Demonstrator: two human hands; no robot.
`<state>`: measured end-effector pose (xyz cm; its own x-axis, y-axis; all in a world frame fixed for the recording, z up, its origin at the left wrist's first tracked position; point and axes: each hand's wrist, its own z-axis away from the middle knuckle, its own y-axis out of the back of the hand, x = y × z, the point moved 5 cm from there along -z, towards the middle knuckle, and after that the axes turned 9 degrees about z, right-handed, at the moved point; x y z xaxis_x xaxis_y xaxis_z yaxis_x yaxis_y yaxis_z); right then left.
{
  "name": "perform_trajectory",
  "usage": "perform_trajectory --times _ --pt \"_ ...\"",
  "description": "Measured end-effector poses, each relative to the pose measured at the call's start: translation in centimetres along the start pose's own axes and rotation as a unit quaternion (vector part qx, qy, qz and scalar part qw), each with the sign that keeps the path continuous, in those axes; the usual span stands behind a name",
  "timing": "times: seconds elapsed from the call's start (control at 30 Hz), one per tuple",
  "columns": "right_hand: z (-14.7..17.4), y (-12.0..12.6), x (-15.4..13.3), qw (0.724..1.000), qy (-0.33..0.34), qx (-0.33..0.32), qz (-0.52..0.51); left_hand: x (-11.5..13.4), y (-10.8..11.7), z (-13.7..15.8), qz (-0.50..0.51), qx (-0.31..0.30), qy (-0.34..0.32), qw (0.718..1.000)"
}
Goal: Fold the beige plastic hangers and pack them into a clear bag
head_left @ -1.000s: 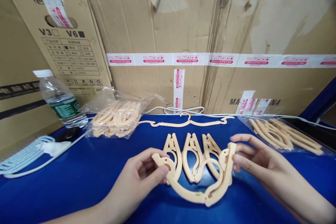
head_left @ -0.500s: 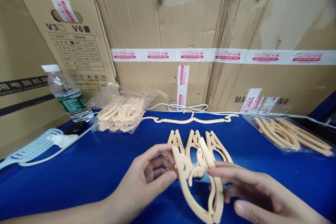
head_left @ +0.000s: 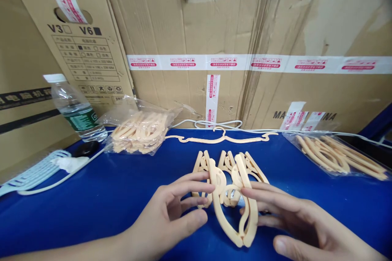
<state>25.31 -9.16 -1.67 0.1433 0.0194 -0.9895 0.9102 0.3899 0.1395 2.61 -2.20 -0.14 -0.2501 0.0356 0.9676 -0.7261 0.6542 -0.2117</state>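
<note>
A cream folding clothes hanger, folded into a narrow V with its joint toward me, is between my hands. My right hand has its index finger across the front of the right arm and another fingertip behind it; the thumb stays apart. My left hand has its fingers spread, with the index fingertip at the left arm's edge. Just beyond, several folded hangers lie in a row, partly hidden by the hanger and my fingers. Farther back, an unfolded hanger lies stretched out.
Plastic bags of hangers lie at back left and right. On the left are a water bottle, a light blue hairbrush and a black round object. A white cable runs before the cardboard boxes.
The hanger has moved slightly away from me, and its left arm has come closer to the right one. My left index finger has stretched out toward it.
</note>
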Motion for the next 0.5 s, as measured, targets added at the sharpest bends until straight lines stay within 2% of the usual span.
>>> perform_trajectory --times 0.2,0.33,0.4,0.5 --pt "0.2 0.1 -0.1 1.000 0.004 -0.007 0.011 0.8 -0.7 0.6 -0.040 -0.060 -0.032 0.997" --pt "0.3 -0.3 -0.1 0.998 0.036 -0.048 0.014 0.7 -1.2 1.1 -0.027 -0.105 -0.001 0.994" --pt "0.4 -0.4 -0.2 0.996 0.056 -0.064 0.013 0.7 -1.4 1.2 -0.013 -0.116 0.007 0.993" --pt "0.4 -0.3 -0.6 0.996 0.052 -0.065 0.025 0.8 -1.4 1.1 0.019 -0.111 -0.003 0.994"
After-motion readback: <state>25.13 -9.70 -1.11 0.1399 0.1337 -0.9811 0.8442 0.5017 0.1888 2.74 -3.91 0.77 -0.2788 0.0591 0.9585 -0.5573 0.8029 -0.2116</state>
